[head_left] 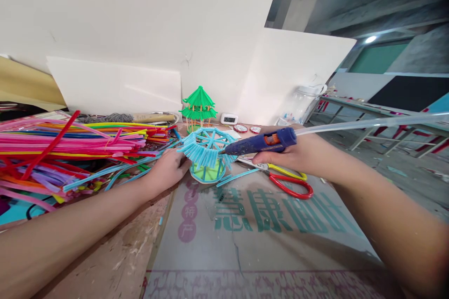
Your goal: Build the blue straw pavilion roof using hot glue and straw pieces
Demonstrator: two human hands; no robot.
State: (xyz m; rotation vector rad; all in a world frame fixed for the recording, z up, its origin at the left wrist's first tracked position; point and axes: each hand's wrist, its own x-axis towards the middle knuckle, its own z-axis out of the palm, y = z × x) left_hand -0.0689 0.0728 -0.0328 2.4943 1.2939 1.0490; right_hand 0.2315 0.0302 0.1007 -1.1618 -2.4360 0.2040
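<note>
A small blue pavilion model (206,152) made of pipe cleaners stands on the mat, with a sloping roof partly covered and a light green base. My left hand (168,168) is closed at its left side, gripping the roof edge; some of the fingertips are hidden behind it. In my right hand (298,152) is a dark blue hot glue gun (261,142), a clear glue stick trailing from its back. Its nozzle points left and meets the front of the roof. Below that hand lie scissors (291,189) with red and yellow handles. Loose blue pipe cleaners (236,177) lie beside the model.
Bundles of colourful pipe cleaners (70,145) crowd the left. Behind the model stand a green pavilion (199,105), a small digital clock (229,118) and round tins (241,128). White boards (210,32) lean at the back. A clear plastic jar (303,103) sits back right.
</note>
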